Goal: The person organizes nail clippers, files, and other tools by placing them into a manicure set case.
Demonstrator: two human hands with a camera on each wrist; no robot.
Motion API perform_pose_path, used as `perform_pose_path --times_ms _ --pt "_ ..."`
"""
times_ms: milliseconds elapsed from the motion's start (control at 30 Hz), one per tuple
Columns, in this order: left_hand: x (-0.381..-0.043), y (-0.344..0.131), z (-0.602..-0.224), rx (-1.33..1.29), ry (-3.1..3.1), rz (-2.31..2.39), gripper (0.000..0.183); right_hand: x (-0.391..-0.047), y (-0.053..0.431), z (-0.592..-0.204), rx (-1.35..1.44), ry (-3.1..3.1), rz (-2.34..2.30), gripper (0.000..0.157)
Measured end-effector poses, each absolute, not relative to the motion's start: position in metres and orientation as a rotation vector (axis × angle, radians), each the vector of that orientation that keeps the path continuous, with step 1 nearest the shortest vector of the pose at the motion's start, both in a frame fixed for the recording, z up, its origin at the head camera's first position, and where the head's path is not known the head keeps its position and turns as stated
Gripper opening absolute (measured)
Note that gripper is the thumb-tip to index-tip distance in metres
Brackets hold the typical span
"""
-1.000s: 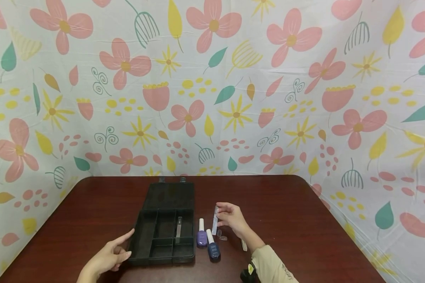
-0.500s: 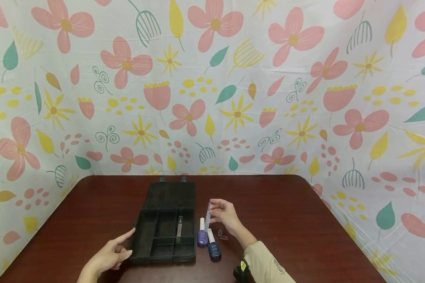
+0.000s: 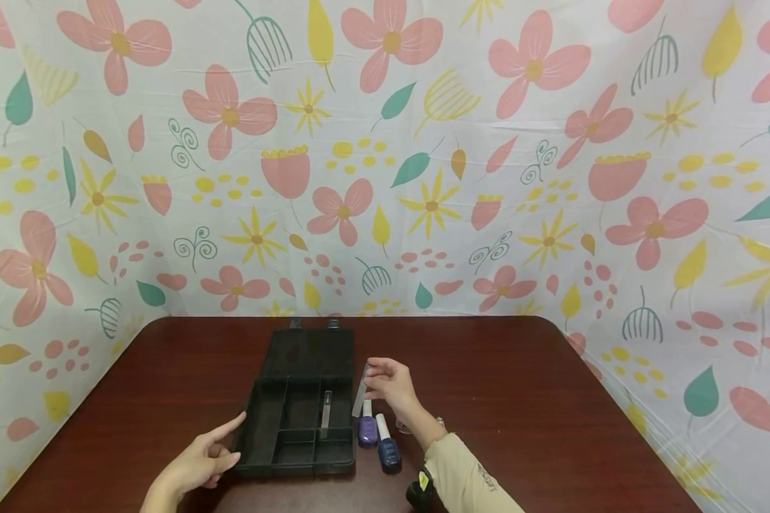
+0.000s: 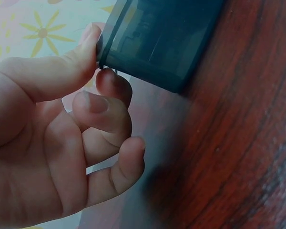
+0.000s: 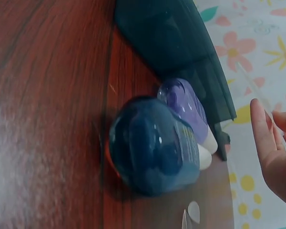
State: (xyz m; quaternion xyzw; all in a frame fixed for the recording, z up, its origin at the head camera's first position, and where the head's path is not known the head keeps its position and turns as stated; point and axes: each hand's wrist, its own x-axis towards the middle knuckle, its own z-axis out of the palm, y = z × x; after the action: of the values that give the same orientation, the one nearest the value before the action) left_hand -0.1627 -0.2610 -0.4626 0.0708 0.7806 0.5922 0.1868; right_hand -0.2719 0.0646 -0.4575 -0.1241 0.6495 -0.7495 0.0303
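Item, right hand [image 3: 391,385]: I have it on my head view pinching a flat, narrow, pale translucent strip [image 3: 361,390] between thumb and fingers near the upper end; the strip tilts, its lower end next to the right rim of the box and the white cap of the purple bottle (contact with either I cannot tell from here). Item, left hand [image 3: 199,459]: index finger straight and thumb apart from it, both at the left side of the box, the remaining fingers loosely bent; my left wrist view puts the thumb at the rim. Item, one rectangular black plastic box [image 3: 289,471], lid laid back, interior divided into compartments. Item, one slim grey metal-looking tool [image 3: 326,412], lying lengthwise in the upper right compartment. Item, one purple glass-like bottle [image 3: 367,432] with white cap, upright just right of the box. Item, one dark blue bottle [image 3: 389,456], white-capped, beside the purple one and nearer the person. Item, small clear oval pieces [image 5: 194,212], partly behind the right wrist on the head view. Item, one beige sleeve [image 3: 468,470], right arm. Item, reddish-brown wood-grain table [image 3: 520,399], beneath everything listed. Item, white cloth [image 3: 385,246] printed with flowers, behind.
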Motion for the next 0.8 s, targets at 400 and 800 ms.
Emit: perform_pose_path --times_ms 400,800 --pt "-0.164 -0.261 -0.463 0.219 2.184 1.679 0.071 -0.272 0.045 -0.456 -0.437 2.084 -2.266 0.032" --pt "-0.163 -0.262 -0.463 0.229 2.188 1.677 0.071 -0.251 0.029 -0.436 -0.575 2.365 -2.076 0.021"
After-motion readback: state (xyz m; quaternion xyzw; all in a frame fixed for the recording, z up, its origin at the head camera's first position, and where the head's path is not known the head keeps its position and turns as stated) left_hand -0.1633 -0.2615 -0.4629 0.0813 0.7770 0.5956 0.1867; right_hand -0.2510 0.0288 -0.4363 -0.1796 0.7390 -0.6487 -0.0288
